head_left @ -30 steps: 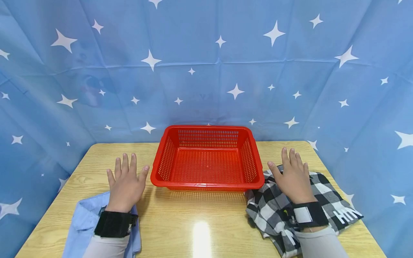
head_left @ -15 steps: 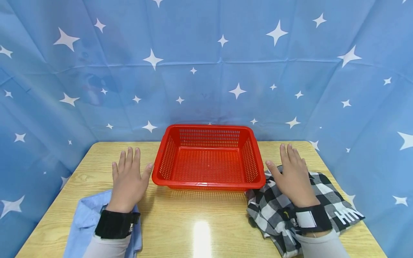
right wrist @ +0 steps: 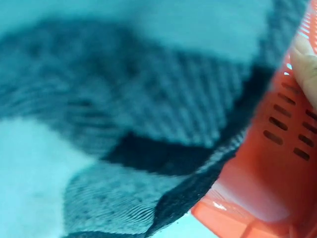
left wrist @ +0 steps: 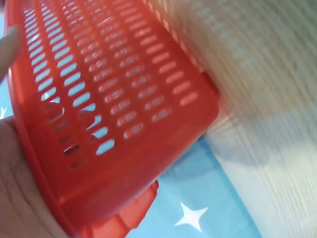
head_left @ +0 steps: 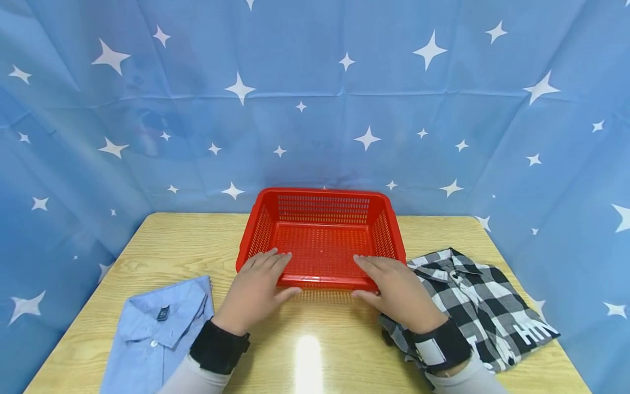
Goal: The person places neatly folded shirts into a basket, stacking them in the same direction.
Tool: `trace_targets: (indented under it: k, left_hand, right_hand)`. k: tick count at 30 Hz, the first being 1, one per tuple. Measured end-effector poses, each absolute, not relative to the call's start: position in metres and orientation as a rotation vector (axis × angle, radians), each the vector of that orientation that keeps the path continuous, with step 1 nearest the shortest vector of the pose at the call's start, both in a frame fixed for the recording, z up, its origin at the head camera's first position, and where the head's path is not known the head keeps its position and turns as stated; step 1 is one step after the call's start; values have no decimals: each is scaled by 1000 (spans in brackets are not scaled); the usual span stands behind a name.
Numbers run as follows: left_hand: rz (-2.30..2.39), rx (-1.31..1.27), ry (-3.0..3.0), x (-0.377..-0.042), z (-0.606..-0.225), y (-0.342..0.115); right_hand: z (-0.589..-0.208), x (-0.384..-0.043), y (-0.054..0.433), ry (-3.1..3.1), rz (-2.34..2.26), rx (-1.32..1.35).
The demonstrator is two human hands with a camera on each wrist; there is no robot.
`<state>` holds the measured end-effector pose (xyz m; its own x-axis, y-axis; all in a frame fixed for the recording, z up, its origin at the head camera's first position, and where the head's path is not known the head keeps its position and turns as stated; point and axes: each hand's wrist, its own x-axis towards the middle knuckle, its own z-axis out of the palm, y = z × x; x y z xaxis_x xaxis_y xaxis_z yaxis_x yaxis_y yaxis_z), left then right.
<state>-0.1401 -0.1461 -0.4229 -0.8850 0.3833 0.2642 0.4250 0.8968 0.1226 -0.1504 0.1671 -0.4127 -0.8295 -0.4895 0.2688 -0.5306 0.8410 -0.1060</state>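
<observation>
A red plastic basket (head_left: 320, 251) with slotted walls stands on the wooden table. My left hand (head_left: 258, 284) holds its near rim toward the left corner, fingers over the rim and thumb on the near side. My right hand (head_left: 398, 287) grips the same rim toward the right corner; in the right wrist view its thumb (right wrist: 306, 69) lies against the outer wall. To the left, a light blue collared shirt (head_left: 157, 323) lies folded beside my left forearm. On the right, a black-and-white checked shirt (head_left: 472, 306) with white lettering lies partly under my right wrist.
A blue curtain (head_left: 315, 137) with white stars hangs behind the table and along both sides. The pale wooden table (head_left: 197, 241) carries a bright light reflection near its front middle.
Both hands have come inward from beside the basket, where they were spread above the shirts, to its near rim. The shirts are now less covered. The view has shifted slightly.
</observation>
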Motion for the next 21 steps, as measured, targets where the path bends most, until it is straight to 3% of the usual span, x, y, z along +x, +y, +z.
trace_targets:
  k: [21]
  left_hand:
    - [-141,-608,-2726,-148,-432,-138]
  right_hand:
    - [-431,-166,164,-2721,96,738]
